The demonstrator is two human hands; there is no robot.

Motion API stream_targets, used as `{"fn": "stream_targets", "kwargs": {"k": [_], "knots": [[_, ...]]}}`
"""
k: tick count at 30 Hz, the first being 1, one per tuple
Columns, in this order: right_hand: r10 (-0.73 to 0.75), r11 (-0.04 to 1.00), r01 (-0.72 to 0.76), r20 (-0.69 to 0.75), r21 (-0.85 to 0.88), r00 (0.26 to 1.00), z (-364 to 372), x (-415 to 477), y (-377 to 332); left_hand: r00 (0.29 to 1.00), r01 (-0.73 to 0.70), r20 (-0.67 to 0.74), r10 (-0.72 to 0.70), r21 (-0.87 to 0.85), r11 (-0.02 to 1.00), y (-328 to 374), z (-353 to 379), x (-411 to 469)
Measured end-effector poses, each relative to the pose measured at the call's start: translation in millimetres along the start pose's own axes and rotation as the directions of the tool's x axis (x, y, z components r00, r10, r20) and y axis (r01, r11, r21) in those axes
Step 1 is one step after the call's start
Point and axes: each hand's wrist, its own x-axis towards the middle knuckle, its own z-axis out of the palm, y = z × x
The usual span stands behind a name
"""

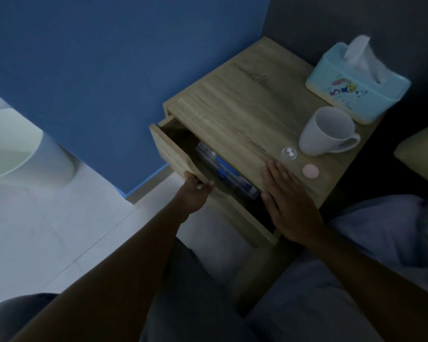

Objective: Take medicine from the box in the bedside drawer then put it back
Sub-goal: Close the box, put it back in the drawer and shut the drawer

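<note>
Wooden drawer held partly open

Left hand [195, 191] grips the drawer front [169, 151]. Right hand [286, 198] lies flat and open on the bedside table [232, 112], likely steadying it. Medicine box [226, 172] lies inside; 2 pills sit in a small clear cup [289, 154] beside a white mug [328, 130].

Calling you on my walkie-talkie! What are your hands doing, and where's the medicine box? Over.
Left hand gripping wooden drawer front, drawer partly open. Right hand flat on wooden bedside table top, empty. Clear plastic medicine box lying inside drawer. Nothing blocking.
</note>
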Motion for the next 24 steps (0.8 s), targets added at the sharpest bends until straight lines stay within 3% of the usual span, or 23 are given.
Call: {"fn": "stream_targets", "kwargs": {"k": [24], "knots": [[-0.001, 0.999, 0.001, -0.003, -0.04, 1.0, -9, 1, -8, 1.0, -0.016, 0.001, 0.016, -0.111, 0.994, 25, 52, 38]]}}
